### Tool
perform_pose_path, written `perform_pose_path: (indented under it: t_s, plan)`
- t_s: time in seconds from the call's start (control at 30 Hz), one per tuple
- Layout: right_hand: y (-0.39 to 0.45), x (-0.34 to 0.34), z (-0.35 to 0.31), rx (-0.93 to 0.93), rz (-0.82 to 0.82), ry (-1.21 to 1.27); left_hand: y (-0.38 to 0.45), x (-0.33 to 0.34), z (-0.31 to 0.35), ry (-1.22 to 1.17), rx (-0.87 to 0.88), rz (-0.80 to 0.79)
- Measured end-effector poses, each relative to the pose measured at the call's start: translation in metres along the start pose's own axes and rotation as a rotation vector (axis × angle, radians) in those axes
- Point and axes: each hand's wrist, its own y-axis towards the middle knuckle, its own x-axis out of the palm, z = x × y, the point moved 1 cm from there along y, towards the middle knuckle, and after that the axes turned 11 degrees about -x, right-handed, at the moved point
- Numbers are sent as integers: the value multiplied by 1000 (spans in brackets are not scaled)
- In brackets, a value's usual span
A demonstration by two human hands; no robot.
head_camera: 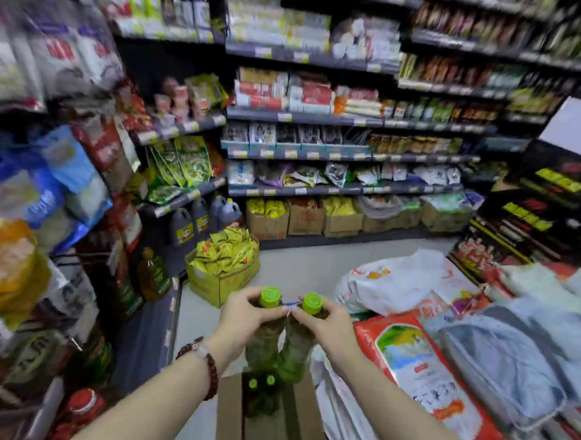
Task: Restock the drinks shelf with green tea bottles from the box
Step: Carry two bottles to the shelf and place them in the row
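Two green tea bottles (280, 338) were gripped by the necks, one each in the left hand (246, 314) and right hand (322, 320), above the open box (270, 422); more remained inside, none shelved yet.

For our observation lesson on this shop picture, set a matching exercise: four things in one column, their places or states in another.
1 left hand
2 right hand
3 cardboard box
4 yellow packets

a piled in a carton on the floor
b grips the right bottle
c grips the left bottle
d below the hands, green caps inside

Pairs: 1-c, 2-b, 3-d, 4-a
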Motion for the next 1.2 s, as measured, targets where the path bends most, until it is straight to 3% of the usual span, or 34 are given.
perform_pose_path:
  t_s: [0.23, 0.47, 0.8, 1.0, 1.2]
  plan:
    - [-2, 13, -197, -156, -29, 26, -84, -54, 171, -115, 117, -28]
    - [-36, 43, -324, -258, -54, 89, -179, -110, 267, -208, 187, -37]
    - [-112, 96, -398, -290, -320, 183, -315, -188, 272, -331, 171, 156]
    - [-165, 159, -419, -254, -502, 162, -385, -236, 253, -305, 203, 260]
    - [-209, 236, -449, -293, -559, 195, -439, -323, 238, -347, 227, 313]
